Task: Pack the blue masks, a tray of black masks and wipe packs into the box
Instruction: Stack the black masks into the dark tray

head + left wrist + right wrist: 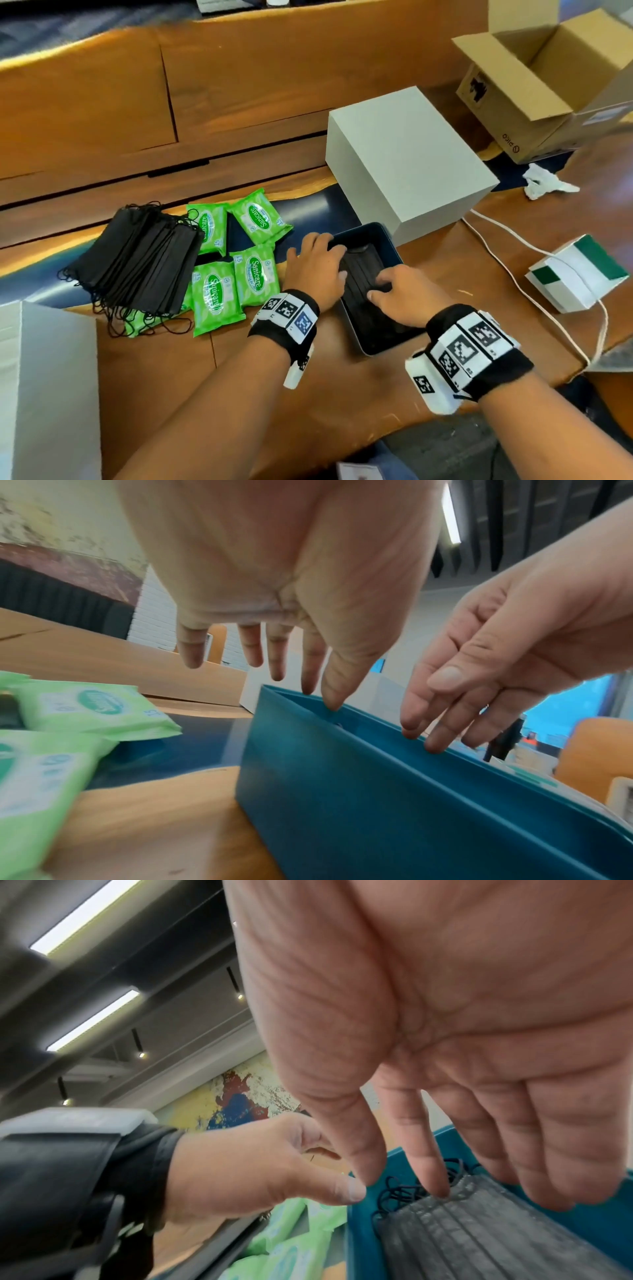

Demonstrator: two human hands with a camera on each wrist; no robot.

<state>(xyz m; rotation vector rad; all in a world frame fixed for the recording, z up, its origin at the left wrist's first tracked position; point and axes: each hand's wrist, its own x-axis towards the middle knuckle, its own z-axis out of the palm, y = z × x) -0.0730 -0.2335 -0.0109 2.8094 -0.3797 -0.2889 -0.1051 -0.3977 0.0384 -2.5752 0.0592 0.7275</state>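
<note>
Both hands reach into the teal tray of black masks.

The tray (394, 246) sits on the wooden table (164, 370), touching the white box (407, 157) behind it. The left hand (313, 270) and right hand (399, 296) lie on the black masks in the tray (479, 1231), fingers straight and gripping nothing. Left of the tray lie the green wipe packs (253, 274); beyond them, the loose stack of black masks (137, 260).

Teal tray (394, 245), black masks (137, 260), green wipe packs (212, 298), white box (407, 161).
</note>
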